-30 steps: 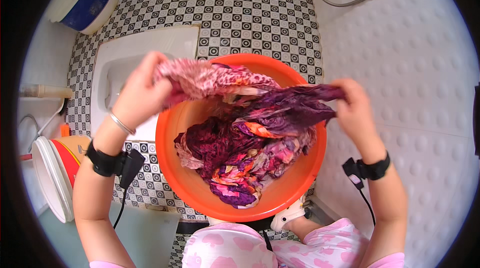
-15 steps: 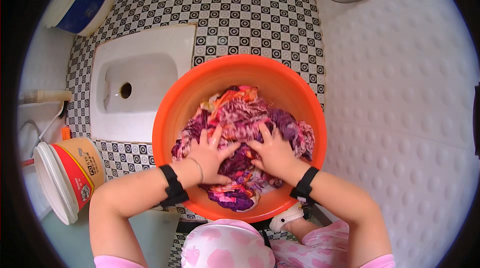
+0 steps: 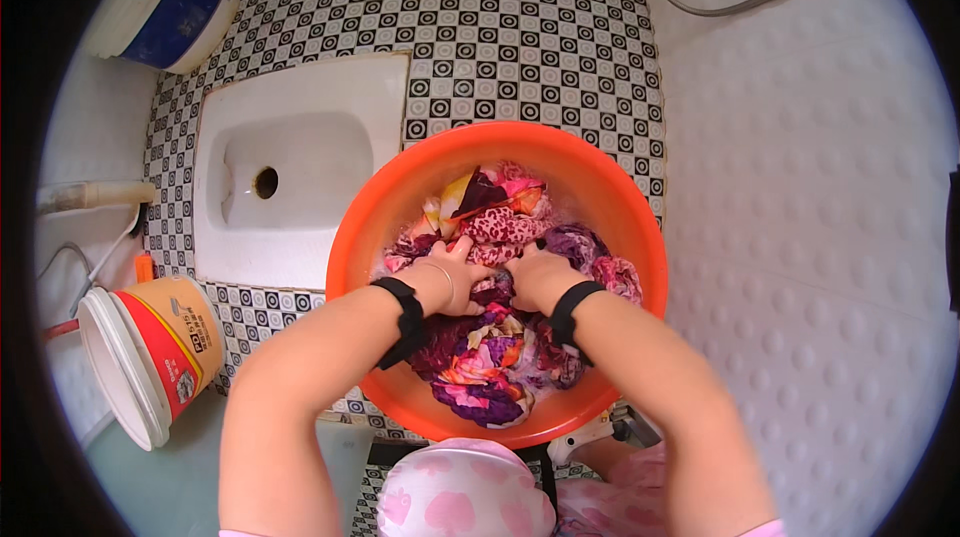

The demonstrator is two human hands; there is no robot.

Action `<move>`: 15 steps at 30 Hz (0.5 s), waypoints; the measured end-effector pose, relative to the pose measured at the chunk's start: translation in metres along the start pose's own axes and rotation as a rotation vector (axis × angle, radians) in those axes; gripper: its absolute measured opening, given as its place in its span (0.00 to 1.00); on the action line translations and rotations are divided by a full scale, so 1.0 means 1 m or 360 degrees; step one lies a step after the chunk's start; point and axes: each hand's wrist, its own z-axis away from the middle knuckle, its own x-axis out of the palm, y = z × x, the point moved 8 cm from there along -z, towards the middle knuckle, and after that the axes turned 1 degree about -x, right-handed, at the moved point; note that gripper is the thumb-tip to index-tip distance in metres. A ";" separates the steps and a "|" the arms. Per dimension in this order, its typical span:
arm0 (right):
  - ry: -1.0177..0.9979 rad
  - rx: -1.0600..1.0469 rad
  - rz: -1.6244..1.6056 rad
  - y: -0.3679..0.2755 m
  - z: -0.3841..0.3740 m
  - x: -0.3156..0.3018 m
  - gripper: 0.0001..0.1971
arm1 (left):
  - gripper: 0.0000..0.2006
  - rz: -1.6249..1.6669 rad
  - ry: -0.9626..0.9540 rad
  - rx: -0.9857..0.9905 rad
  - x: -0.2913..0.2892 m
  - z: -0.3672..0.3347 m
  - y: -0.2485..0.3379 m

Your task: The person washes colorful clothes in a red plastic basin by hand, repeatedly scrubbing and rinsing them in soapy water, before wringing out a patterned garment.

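A wet bundle of patterned cloth [image 3: 480, 362], in purple, pink, red and orange with some yellow, lies in an orange plastic basin [image 3: 345, 237]. Suds and a little water show around it. My left hand [image 3: 450, 277] digs into the middle of the cloth, its fingers curled around folds and partly sunk in them. Close by on its right, my right hand [image 3: 540, 279] presses in too, knuckles up and fingertips hidden in the fabric. Both hands are closed on the cloth. A black band circles each wrist, and a thin bracelet sits on my left wrist.
Left of the basin, a white squat toilet [image 3: 300, 77] is set into the black-and-white tiled floor [image 3: 520, 27]. A red-and-tan bucket [image 3: 185, 342] lies tilted at the left. A blue-and-white bucket [image 3: 185, 17] stands far left. A grey hose [image 3: 740, 9] runs along the white wall [image 3: 800, 217].
My hands have gone from spread fingers on top of the cloth to curled fingers pushed into it, closer together. The cloth has bunched differently, with more yellow showing at the far side.
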 end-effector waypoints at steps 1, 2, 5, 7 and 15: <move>-0.0078 -0.0168 0.0009 -0.016 0.007 -0.015 0.21 | 0.30 0.0054 0.0000 0.0128 0.009 0.001 -0.014; -0.0182 -0.0317 0.0016 -0.024 0.016 -0.026 0.22 | 0.31 0.0135 0.0100 0.0227 0.013 -0.011 -0.033; 0.0478 -0.0255 -0.0461 0.013 0.027 -0.098 0.21 | 0.29 0.0505 0.0472 0.0182 -0.015 0.013 -0.063; 0.0920 0.0026 -0.0792 0.072 0.020 -0.118 0.22 | 0.34 0.0650 0.0593 -0.0213 -0.055 0.066 -0.060; 0.0579 -0.0530 -0.1170 0.005 -0.086 -0.084 0.27 | 0.59 0.0592 0.0409 -0.0403 0.011 0.080 -0.021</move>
